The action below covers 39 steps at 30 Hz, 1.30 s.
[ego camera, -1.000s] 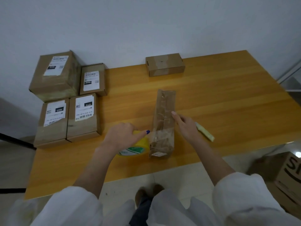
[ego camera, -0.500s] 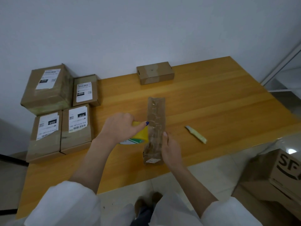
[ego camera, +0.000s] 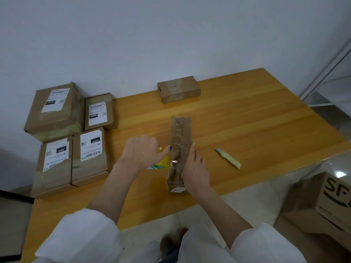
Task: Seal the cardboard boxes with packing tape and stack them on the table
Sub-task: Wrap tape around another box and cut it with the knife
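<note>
A: Head view: what does the long box (ego camera: pixel 180 149) look like?
B: Narrow, brown, with a glossy strip of tape along its top. It lies on the table (ego camera: pixel 247 120) between the hands. The left hand (ego camera: pixel 141 151) grips a yellow tape roll (ego camera: pixel 163 162) against its left side. The right hand (ego camera: pixel 194 168), fingers straight, presses its right side.
A: Counts?
B: Six boxes on the table: this one, four labelled boxes (ego camera: pixel 91 154) to its left and one small box (ego camera: pixel 178 89) beyond it. One tape roll, and one cutter (ego camera: pixel 228 158) to its right.
</note>
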Tool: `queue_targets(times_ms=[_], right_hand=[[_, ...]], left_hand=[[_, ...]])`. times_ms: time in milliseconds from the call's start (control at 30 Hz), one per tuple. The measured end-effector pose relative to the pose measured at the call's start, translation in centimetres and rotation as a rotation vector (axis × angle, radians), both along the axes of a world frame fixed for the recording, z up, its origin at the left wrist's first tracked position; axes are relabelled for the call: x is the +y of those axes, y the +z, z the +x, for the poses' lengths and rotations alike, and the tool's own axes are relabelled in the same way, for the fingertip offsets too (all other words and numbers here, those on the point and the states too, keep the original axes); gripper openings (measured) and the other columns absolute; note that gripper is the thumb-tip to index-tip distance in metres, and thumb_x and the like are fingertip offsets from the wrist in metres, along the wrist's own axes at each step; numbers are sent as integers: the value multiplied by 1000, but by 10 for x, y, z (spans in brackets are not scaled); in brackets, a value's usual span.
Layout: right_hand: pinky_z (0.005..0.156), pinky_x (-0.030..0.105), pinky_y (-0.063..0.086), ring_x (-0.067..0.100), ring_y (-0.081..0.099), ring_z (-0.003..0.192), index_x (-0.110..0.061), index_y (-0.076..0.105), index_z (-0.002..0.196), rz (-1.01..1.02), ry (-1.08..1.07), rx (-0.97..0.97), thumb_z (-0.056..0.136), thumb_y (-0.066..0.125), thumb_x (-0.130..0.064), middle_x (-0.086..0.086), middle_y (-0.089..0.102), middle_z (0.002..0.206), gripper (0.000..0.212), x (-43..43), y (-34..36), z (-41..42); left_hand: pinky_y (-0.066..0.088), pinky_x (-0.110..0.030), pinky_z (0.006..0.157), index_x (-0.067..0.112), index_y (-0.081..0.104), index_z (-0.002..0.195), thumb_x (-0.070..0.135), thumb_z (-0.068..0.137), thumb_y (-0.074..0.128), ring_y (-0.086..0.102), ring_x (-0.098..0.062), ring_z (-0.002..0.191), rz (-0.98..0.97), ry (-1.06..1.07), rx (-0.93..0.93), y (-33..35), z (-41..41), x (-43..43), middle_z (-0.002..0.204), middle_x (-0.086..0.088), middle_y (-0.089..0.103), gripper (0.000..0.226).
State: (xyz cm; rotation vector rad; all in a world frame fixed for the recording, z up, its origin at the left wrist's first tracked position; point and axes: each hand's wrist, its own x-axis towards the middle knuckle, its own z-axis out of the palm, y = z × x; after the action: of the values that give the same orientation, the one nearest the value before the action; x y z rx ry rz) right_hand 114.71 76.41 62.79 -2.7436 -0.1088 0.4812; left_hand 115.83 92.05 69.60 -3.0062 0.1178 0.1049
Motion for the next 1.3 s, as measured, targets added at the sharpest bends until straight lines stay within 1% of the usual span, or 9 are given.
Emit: queue_targets(times_ms=[100,333,600,733,867,967,1033,1167,1300], right_hand=[[95,45,41,32,30,135,-10,-21,149,31,-6,30,101,40,-24,8,20,155,80,2,1,0],[92,49,48,34,34,134,-10,-29,146,-46,-9,15,103,35,-36,12,18,156,81,6,-4,-4],[95,68,36,39,26,141,-16,-35,143,-77,-9,122,103,29,-39,13,-2,161,79,7,3,0],[100,70,31,42,21,142,-19,-39,140,-36,-41,178,102,32,-39,16,-10,160,83,10,4,3],[99,74,25,41,16,143,-27,-39,141,13,-105,207,103,28,-39,14,-12,160,78,10,6,4],[96,75,25,40,23,142,-31,-34,143,20,-115,138,101,21,-50,13,-7,161,72,9,4,-1],[96,75,27,41,25,141,-32,-32,144,17,-105,105,99,21,-54,13,-5,161,73,8,2,-3],[99,69,32,42,27,139,-33,-32,144,45,-74,99,99,23,-56,14,-3,161,75,4,-2,-2],[100,51,38,40,32,136,-26,-23,149,156,-67,90,101,26,-50,19,13,157,73,2,0,1]], left_hand=[[29,-23,44,24,67,90,61,94,24,60,-18,67,33,-6,-5,-2,1,-1,58,5,45,58],[29,-23,44,29,50,80,60,94,24,59,-17,64,-9,13,-3,-13,-1,1,56,6,44,43],[26,-22,43,28,47,81,58,95,26,52,-16,60,-16,12,12,-11,-1,-1,56,6,42,40],[27,-23,43,28,48,82,59,95,25,53,-17,61,-30,13,49,-12,-1,-1,56,7,42,41],[27,-23,42,25,67,91,58,96,26,55,-18,62,-16,22,89,-10,1,0,57,5,46,53],[27,-23,42,29,56,83,58,96,26,57,-17,61,-9,19,71,-13,0,0,56,5,46,44],[26,-23,42,27,48,82,58,96,26,55,-17,61,-40,34,69,-16,-1,2,56,6,44,40],[31,-23,42,28,59,89,59,95,27,60,-17,60,-139,85,125,-28,-2,10,56,3,52,44],[31,-25,42,13,64,116,50,98,33,45,-19,46,-368,152,183,-39,-7,16,50,-3,45,52]])
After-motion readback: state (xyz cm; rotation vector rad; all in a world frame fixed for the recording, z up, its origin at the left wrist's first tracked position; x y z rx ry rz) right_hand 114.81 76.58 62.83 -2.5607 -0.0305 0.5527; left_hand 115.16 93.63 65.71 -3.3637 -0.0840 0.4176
